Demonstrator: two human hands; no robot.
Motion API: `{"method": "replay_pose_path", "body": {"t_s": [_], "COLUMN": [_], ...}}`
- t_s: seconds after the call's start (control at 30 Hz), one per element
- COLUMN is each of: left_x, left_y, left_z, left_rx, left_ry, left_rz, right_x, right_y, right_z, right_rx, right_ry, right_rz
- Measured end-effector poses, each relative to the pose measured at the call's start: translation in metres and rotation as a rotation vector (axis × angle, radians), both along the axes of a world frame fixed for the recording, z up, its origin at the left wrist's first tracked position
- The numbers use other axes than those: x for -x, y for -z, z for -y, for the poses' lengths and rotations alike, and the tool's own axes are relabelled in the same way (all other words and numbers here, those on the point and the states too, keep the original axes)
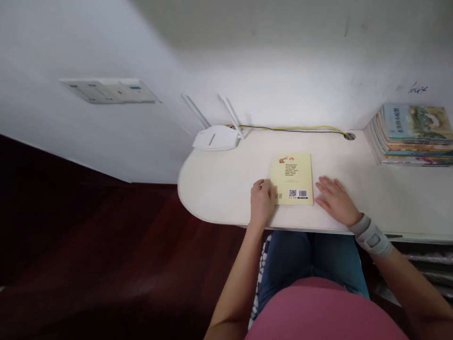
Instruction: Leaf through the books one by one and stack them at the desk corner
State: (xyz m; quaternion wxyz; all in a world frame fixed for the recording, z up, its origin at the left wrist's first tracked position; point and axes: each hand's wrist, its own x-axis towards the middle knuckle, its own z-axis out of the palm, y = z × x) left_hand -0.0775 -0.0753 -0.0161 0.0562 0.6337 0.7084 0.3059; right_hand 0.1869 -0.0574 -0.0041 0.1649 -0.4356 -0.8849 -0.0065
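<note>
A thin book with a pale yellow cover (294,182) lies flat on the white desk (219,189), showing printed text, a QR code and a barcode. At its left edge rests my left hand (262,200), fingers loosely bent and the thumb against the cover's side. My right hand (334,198) is just off the book's right edge, palm down with its fingers spread and nothing in it. A grey wrist wrap (373,238) is around my right wrist.
A white router (216,138) with raised antennas stands at the back left. Yellow and black cables (300,128) run along the wall to a round desk hole (349,136). A stack of books (417,137) sits at the right. The desk's left end is rounded.
</note>
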Motion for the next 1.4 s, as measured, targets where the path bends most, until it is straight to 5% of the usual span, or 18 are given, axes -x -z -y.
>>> {"method": "replay_pose_path", "body": {"t_s": [0.17,0.5,0.7,0.83,1.0,1.23,1.4], "left_x": [0.001,-0.005,-0.040,-0.075,-0.116,-0.151,-0.168], "left_y": [0.004,-0.006,-0.028,-0.036,-0.037,-0.041,-0.030], "left_z": [0.004,0.012,0.015,0.000,-0.009,-0.008,-0.008], "left_rx": [-0.011,-0.086,-0.162,-0.328,-0.279,-0.015,0.112], "left_ry": [0.012,-0.003,0.316,0.512,0.617,0.599,0.616], "left_rz": [0.020,0.194,0.528,0.255,-0.230,-0.522,-0.577], "right_x": [0.044,0.046,0.037,0.001,-0.038,-0.041,-0.043], "right_y": [0.005,0.016,0.014,0.012,0.021,0.027,0.026], "right_z": [0.020,0.021,0.016,0.006,0.007,0.012,0.009], "right_rx": [0.038,0.034,0.082,-0.002,-0.027,0.032,0.059], "right_ry": [-0.003,0.010,-0.037,0.152,0.457,0.480,0.474], "right_rz": [0.064,0.043,-0.172,-0.304,-0.024,0.082,0.010]}}
